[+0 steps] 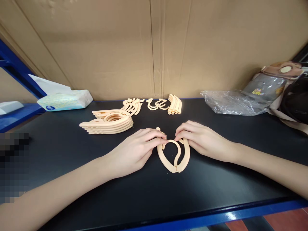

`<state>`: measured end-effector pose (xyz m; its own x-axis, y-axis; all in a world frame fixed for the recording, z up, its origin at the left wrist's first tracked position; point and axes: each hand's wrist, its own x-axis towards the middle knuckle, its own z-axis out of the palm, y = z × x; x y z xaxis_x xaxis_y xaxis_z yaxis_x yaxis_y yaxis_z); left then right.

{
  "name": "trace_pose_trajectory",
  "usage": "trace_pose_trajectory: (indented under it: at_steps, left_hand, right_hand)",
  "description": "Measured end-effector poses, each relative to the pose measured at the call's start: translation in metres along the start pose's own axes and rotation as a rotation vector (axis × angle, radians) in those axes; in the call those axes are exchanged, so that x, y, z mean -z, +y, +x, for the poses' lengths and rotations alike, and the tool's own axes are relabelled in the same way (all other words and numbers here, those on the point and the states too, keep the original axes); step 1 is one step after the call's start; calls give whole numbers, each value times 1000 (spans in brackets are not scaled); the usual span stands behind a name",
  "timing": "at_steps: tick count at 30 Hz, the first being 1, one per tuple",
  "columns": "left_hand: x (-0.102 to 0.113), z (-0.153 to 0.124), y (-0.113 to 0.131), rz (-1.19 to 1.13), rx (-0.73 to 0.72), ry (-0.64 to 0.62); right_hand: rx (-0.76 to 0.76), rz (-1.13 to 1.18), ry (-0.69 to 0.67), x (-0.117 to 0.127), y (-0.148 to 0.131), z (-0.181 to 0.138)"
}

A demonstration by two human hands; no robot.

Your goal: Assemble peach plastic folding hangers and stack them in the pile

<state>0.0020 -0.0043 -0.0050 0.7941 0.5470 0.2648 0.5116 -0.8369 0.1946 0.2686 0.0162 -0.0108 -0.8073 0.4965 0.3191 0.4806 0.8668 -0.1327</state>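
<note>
A folded peach plastic hanger (173,156) lies on the black tabletop (154,192) in front of me, its two arms swung together into an oval with the hook inside. My left hand (134,150) pinches its upper left end with closed fingers. My right hand (202,138) pinches the upper right end the same way. Behind them lie a stack of finished hangers (108,123), loose peach hooks (156,104) and a bundle of curved arm pieces (175,104).
A tissue pack (64,99) sits at the back left on a blue shelf frame. A crumpled clear plastic bag (231,102) and a bottle with a cartoon lid (271,83) lie at the back right. A cardboard wall stands behind. The table's blue front edge (216,218) is close.
</note>
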Motion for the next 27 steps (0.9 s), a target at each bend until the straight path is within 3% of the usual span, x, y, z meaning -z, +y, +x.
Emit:
trace_pose_trajectory:
  at_steps: [7, 12, 17, 27]
  left_hand:
    - [-1, 0, 0, -7, -2, -2]
    - [-1, 1, 0, -20, 10, -7]
    - [0, 2, 1, -28, 15, -3]
    - [3, 1, 5, -31, 29, 3]
  right_hand:
    - [-15, -10, -5, 1, 0, 0]
    - [-20, -75, 58, 1, 0, -3]
    - [-118, -199, 130, 5, -10, -4]
    - [-60, -79, 54, 10, -21, -7]
